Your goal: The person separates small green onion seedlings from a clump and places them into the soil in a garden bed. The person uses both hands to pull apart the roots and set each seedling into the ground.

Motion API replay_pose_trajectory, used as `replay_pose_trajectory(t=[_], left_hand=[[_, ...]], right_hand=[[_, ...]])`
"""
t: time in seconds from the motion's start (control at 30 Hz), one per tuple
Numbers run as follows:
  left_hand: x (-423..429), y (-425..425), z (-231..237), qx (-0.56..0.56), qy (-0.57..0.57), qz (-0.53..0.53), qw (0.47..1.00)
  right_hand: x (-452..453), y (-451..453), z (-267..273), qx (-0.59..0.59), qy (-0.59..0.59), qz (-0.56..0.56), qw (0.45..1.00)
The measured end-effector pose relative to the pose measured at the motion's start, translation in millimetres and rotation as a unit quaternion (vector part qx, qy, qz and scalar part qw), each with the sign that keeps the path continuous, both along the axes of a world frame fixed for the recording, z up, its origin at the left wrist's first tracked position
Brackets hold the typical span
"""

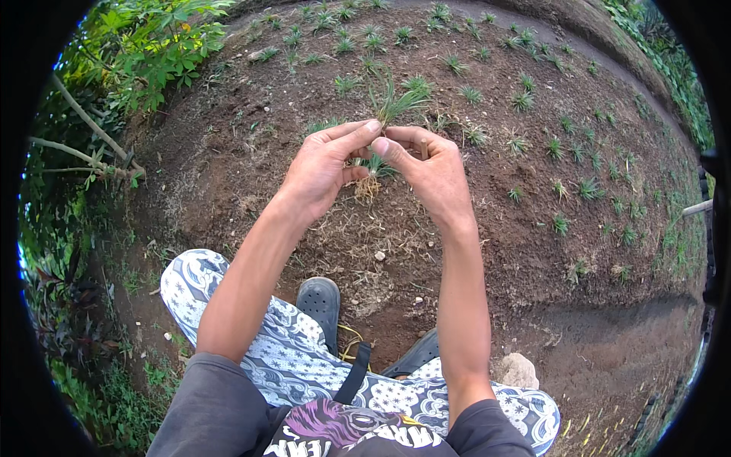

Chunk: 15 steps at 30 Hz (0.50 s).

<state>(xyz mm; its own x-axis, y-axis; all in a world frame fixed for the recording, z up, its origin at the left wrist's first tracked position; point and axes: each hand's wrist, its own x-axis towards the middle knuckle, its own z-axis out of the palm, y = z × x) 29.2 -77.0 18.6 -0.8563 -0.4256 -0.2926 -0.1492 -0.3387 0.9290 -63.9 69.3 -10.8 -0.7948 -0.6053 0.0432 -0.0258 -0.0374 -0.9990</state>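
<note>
Thumb and forefinger of my left hand [320, 168] pinch the base of a small grass-like seedling [395, 104], its narrow green blades fanning upward. Close against it, the fingertips of my right hand [437, 174] meet at the same base. The end of a thin wooden stick [424, 149] pokes out between the fingers of my right hand; the rest of it is hidden. Below my hands shows a second tuft with pale, stringy roots [367, 187]. Whether my left fingers touch that tuft or it lies on the soil, I cannot tell.
Small green tufts [455, 64] stand spaced over the brown soil bed [502, 251], ahead and to the right. Leafy shrubs [165, 45] and bare branches [91, 123] edge the left. Dark clogs [318, 311] are on my feet, and a pale rock [517, 371] sits by my right knee.
</note>
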Motion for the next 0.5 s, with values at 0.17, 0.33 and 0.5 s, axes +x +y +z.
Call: replay_pose_trajectory(t=[0.17, 0.33, 0.5], left_hand=[[4, -8, 5, 0.006, -0.009, -0.039, 0.999], [6, -10, 12, -0.033, -0.033, -0.061, 0.997], [2, -5, 12, -0.035, -0.042, -0.051, 0.997]], right_hand=[[2, -7, -4, 0.029, 0.022, -0.007, 0.999], [-5, 3, 9, 0.009, -0.007, -0.075, 0.997], [-1, 1, 13, -0.062, 0.037, -0.114, 0.991]])
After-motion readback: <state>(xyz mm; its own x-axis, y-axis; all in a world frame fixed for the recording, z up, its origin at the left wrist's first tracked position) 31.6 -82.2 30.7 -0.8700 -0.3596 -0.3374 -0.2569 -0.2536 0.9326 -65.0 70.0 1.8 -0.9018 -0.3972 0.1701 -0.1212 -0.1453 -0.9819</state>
